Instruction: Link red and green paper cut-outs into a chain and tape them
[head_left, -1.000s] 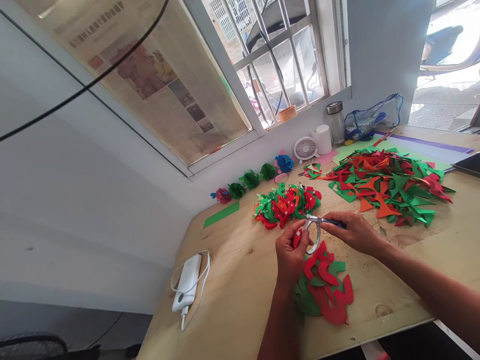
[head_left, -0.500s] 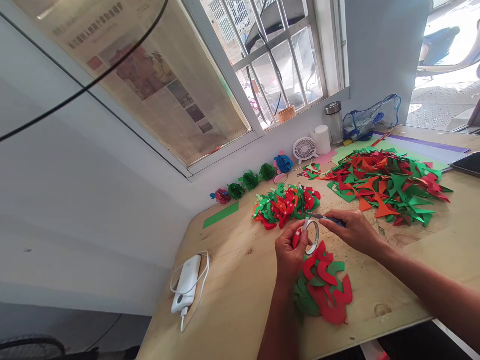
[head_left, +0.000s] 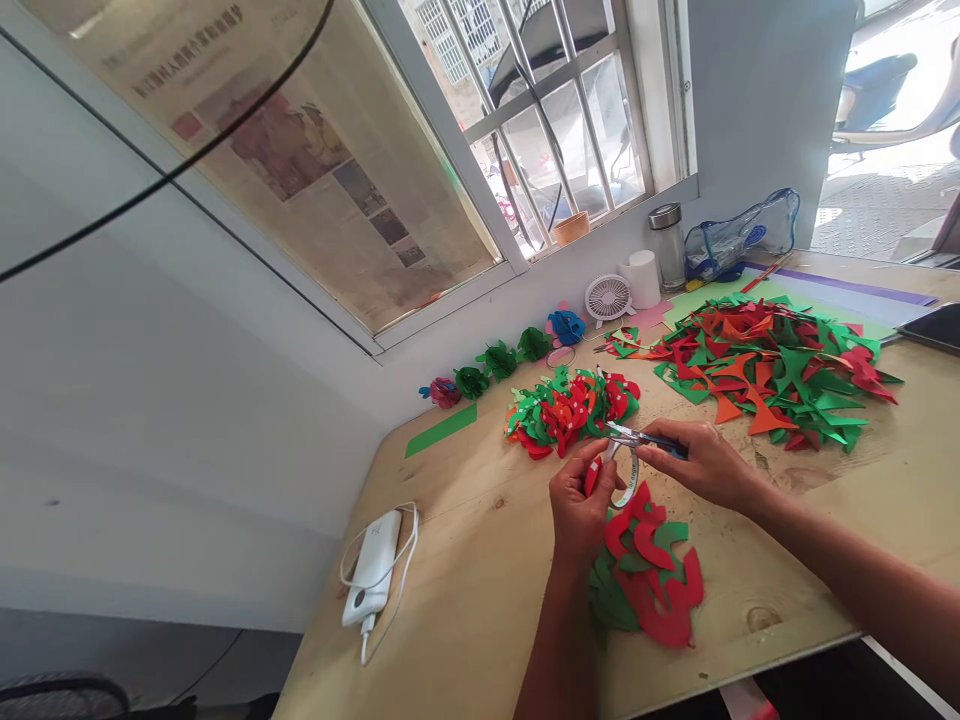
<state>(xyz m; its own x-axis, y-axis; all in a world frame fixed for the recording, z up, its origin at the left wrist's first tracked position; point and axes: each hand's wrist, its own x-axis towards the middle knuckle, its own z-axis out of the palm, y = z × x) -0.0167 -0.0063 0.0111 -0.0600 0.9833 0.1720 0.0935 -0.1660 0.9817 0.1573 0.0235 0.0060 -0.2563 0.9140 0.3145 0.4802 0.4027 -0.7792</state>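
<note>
Behind the left forearm (head_left: pixel 562 615), paper cutouts (head_left: pixel 670 605) lie partly hidden on the worktop (head_left: pixel 480 590). The left hand (head_left: pixel 579 502) grips a tape roll (head_left: pixel 634 478) and red cutout (head_left: pixel 592 476); the right hand (head_left: pixel 701 462), scissors (head_left: pixel 628 437). Paper scraps (head_left: pixel 795 375) heap beyond; the roll's lettering is illegible.

Left forearm (head_left: pixel 561 635): bare, rising steeply from the bottom edge
Left hand (head_left: pixel 577 500): raised, pinching with thumb and fingers (head_left: pixel 580 464)
Right forearm (head_left: pixel 832 555): bare, slanting in from lower right
Right hand (head_left: pixel 701 460): curled in a grip, pointing leftward
Spacing: near, just apart
</note>
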